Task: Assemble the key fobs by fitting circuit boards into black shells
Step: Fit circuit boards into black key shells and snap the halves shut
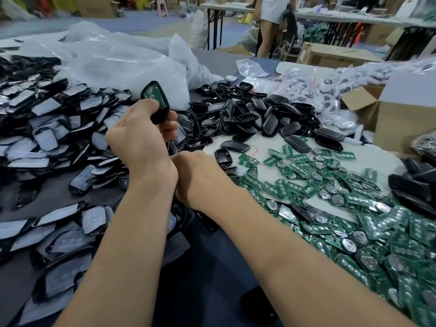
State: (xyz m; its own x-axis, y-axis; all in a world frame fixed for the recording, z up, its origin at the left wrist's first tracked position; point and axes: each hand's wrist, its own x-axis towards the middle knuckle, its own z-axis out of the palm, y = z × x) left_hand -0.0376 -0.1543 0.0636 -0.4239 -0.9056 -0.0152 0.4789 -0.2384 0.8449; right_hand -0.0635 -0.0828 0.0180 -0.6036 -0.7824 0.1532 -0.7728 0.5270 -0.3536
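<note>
L hand grips a black shell, fingers and thumb curled round its lower half, held upright above the table at centre-left. A green circuit board sits inside the shell, facing the camera, top end sticking up past the knuckles. R hand is lower, tucked against the L wrist w/ back of hand up; its fingers are hidden behind the wrist, so can't tell if it's closed or what it has. Loose boards are heaped on the R side of the table, partly on a white sheet, many w/ round silver coin cells showing. Empty shells are piled just beyond the hands, centre to R. On the L, a big spread of film-covered black parts, grey film up. Crumpled clear plastic bags lie behind that pile. Small bagged parts far R, next to an open cardboard box. Another person stands at a table in the back; background is blurry.
</note>
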